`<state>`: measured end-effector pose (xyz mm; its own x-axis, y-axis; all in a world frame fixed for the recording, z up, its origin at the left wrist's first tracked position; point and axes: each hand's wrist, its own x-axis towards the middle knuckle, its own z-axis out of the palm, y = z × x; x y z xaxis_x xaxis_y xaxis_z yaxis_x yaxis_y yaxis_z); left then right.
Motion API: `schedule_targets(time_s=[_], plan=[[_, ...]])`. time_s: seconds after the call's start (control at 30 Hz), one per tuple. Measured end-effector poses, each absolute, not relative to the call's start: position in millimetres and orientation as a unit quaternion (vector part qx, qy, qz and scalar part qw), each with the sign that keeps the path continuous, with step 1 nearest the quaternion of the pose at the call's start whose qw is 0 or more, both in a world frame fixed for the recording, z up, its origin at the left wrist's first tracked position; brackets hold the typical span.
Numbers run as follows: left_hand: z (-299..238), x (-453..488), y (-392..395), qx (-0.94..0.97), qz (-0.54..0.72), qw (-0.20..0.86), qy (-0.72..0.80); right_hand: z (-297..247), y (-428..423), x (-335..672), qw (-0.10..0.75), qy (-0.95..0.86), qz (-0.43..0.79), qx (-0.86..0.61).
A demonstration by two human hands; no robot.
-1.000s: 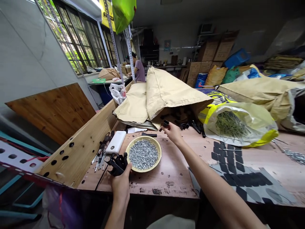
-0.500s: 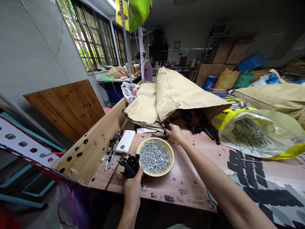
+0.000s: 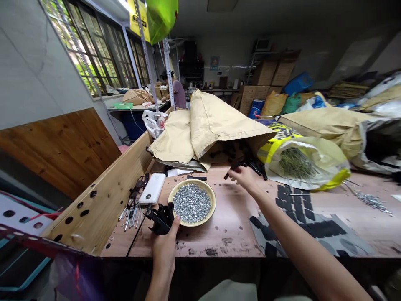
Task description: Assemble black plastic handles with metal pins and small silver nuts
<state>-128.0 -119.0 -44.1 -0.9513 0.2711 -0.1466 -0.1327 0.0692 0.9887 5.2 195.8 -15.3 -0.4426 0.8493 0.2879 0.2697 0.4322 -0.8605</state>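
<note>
My left hand [image 3: 164, 244] is closed around several black plastic parts [image 3: 161, 219], just left of a cream bowl [image 3: 214, 205] full of small metal nuts [image 3: 191, 203]. At the mouth of a brown paper sack [image 3: 225, 121], my right hand [image 3: 246, 179] pinches a dark plastic part [image 3: 233, 169], slightly above the table. Other black parts [image 3: 257, 166] lie right beyond its fingers and inside the shaded sack. One single black piece [image 3: 196, 178] rests on the table behind the bowl.
A white power bank [image 3: 153, 189], glasses [image 3: 138, 186] and loose metal pins [image 3: 131, 215] lie left, by a wooden side board [image 3: 103, 196]. A yellow-white bag [image 3: 328, 163] of thin rods and a sheet with black pads [image 3: 326, 230] are right. A person [image 3: 179, 94] works farther back.
My right hand has moved right along the sack's mouth, away from the single black piece behind the bowl. My left hand keeps its black parts beside the bowl. The view has turned right.
</note>
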Motion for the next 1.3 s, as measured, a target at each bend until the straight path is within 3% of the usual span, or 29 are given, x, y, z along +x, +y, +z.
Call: schedule_targets(time_s=[0.27,0.43,0.63,0.87,1.1,1.3], plan=[[-28.0,-129.3,-103.4,0.116,0.576,0.104,0.803,-13.2,172.1,91.9,0.377,-0.713,0.438,-0.396],[-15.8,-87.8,-108.7,0.112,0.543,-0.022,0.832,-16.0,137.4,148.1,0.38,-0.672,0.49,-0.405],[-12.5,-5.3,-45.5,0.343,0.645,0.273,0.626,-14.8,82.5,180.5,0.345,-0.755,0.389,-0.4],[-18.5,25.3,47.2,0.404,0.62,0.43,0.517,-9.2,74.9,193.4,0.344,-0.78,0.275,-0.444],[-33.7,17.6,67.7,0.458,0.596,0.466,0.467,-26.7,87.2,200.1,0.362,-0.751,0.362,-0.416],[-38.6,6.3,60.6,0.496,0.561,0.531,0.397,-41.7,86.2,182.7,0.377,-0.671,0.52,-0.371]])
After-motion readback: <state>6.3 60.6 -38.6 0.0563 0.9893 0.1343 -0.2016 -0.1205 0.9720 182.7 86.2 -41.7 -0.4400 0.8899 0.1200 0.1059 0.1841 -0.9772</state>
